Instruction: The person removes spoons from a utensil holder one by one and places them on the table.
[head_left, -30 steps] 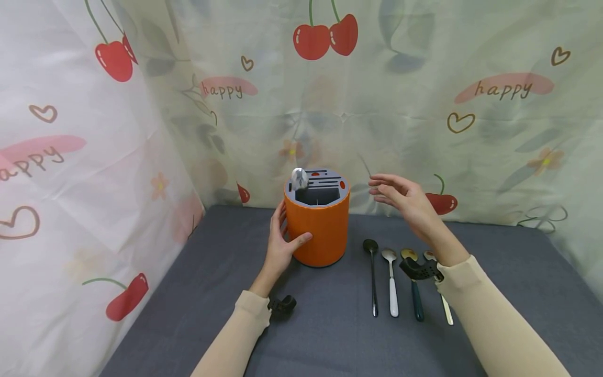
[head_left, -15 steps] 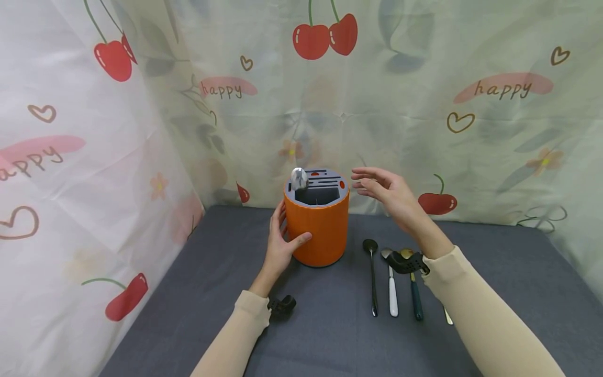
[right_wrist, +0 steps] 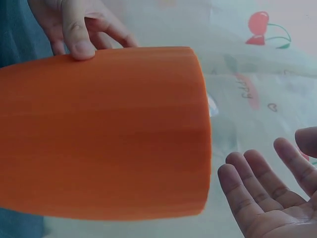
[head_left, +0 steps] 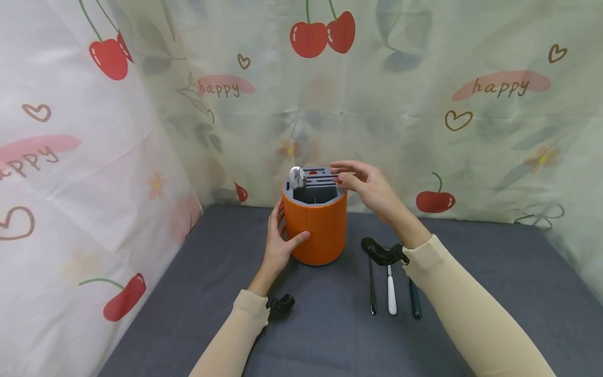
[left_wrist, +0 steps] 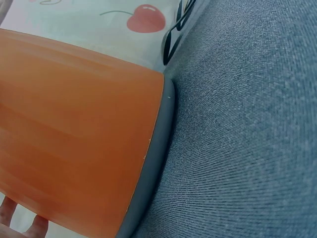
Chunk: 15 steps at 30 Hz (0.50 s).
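An orange utensil holder (head_left: 315,230) with a grey slotted top stands upright on the dark tablecloth. The bowl of a silver spoon (head_left: 297,177) pokes out of its top at the left. My left hand (head_left: 277,248) grips the holder's left side, thumb across the front and fingers round behind; the right wrist view also shows that left hand (right_wrist: 74,27) against the orange wall. At the top's right edge hovers my right hand (head_left: 369,188), holding nothing. In the right wrist view its fingers (right_wrist: 242,191) are spread and relaxed beyond the holder's rim.
To the holder's right lie a black spoon (head_left: 372,293), a white-handled spoon (head_left: 392,296) and a dark green handle (head_left: 414,303), partly covered by the right wrist's black camera mount (head_left: 383,254). A cherry-printed curtain (head_left: 264,125) closes off the back and left.
My right hand has moved left from beside the holder to over its right rim, its forearm now covering more of the spoons. My left hand has kept its grip.
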### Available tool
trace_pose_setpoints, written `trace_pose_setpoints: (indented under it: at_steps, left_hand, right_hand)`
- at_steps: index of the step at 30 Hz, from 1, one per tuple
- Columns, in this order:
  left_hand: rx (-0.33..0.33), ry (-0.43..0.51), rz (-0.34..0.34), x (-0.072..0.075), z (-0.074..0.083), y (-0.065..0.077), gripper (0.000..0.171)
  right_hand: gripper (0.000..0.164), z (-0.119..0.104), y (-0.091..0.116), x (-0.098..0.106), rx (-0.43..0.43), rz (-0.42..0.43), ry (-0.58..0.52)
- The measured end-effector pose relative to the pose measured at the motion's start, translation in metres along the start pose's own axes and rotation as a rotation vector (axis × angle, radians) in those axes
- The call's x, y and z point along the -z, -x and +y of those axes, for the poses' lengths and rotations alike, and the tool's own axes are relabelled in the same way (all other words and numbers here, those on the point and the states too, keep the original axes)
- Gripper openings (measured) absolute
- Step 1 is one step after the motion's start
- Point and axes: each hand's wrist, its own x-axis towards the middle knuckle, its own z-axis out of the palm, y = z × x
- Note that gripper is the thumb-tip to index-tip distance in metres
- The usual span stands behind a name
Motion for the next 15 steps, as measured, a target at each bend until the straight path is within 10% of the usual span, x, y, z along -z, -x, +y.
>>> trace_pose_setpoints:
  at_steps: [15]
  left_hand:
    - [0.0, 0.008, -0.007, 0.0, 0.0, 0.0, 0.097]
  right_hand:
    - [0.044, 0.005, -0.029, -0.028, -0.011, -0.068, -0.109]
